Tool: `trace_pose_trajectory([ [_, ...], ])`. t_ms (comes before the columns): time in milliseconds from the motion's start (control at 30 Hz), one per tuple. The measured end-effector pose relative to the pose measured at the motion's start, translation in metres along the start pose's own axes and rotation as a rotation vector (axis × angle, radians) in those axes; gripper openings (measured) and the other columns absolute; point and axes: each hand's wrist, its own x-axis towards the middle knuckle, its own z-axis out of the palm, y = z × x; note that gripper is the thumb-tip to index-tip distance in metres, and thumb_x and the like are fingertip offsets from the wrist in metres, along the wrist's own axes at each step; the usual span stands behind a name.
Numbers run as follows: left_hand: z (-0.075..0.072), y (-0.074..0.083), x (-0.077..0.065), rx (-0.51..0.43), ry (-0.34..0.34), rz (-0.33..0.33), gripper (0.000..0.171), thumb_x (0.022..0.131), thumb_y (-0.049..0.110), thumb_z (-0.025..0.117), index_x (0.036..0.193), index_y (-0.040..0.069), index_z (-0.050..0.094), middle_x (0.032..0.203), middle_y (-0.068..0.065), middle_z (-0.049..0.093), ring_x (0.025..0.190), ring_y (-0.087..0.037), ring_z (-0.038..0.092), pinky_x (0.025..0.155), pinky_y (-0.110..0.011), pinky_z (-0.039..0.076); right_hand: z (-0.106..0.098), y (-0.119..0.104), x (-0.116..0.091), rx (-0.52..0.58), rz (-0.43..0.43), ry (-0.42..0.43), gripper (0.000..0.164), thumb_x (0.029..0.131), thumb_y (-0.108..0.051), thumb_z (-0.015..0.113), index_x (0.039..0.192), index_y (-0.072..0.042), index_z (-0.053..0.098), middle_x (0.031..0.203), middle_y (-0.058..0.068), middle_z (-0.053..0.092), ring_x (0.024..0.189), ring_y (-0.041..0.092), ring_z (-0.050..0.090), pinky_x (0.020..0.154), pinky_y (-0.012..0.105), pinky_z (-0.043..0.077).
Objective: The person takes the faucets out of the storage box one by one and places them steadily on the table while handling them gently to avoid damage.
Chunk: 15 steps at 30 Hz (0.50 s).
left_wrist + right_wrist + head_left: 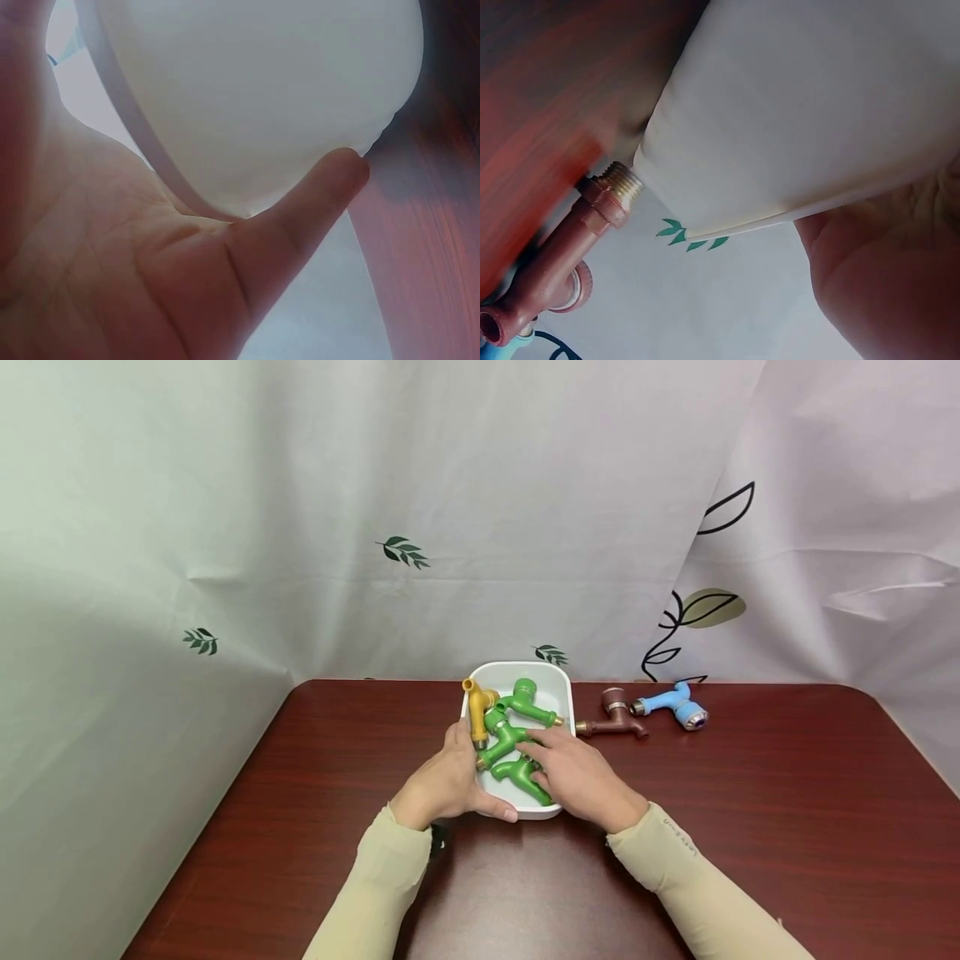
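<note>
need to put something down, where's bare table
Bare: the table between its left edge and the white tray; between the blue tap and right edge; in front of the tray, between the sleeves. Crowded: inside the tray, with green taps and a yellow tap, and right of it, by the brown tap.

Smooth plastic is seen in the white tray (534, 813), glossy plastic in the green taps (504, 741), threaded metal on the brown tap (561, 256), glossy wood-grained table (787, 810), creased cloth-like backdrop (487, 485)
</note>
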Motion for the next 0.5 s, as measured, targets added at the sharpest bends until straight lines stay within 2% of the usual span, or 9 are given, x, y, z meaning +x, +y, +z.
trace_pose_trajectory([
  [233,-0.0004,0.0003,-0.0003,0.002,0.005,0.006,0.15,0.054,0.053,0.097,0.155,-0.008,0.005,0.146,-0.024,0.034,0.11,-0.032,0.06,0.095,-0.04,0.05,-0.0013,-0.0017,0.0009,-0.006,0.009,-0.035,0.039,0.088,-0.011,0.074,0.126,-0.005,0.069,0.136,0.019,0.058,0.128,0.039,0.053,0.105,0.05,0.042],
  [500,-0.0005,0.0004,-0.0006,0.007,0.0,0.004,0.152,0.054,0.054,0.097,0.156,-0.008,0.002,0.15,-0.025,0.03,0.112,-0.032,0.06,0.096,-0.04,0.049,0.0001,-0.0012,0.002,-0.035,-0.01,-0.004,0.038,0.087,-0.006,0.072,0.124,-0.005,0.069,0.124,0.016,0.061,0.118,0.032,0.056,0.095,0.045,0.049],
])
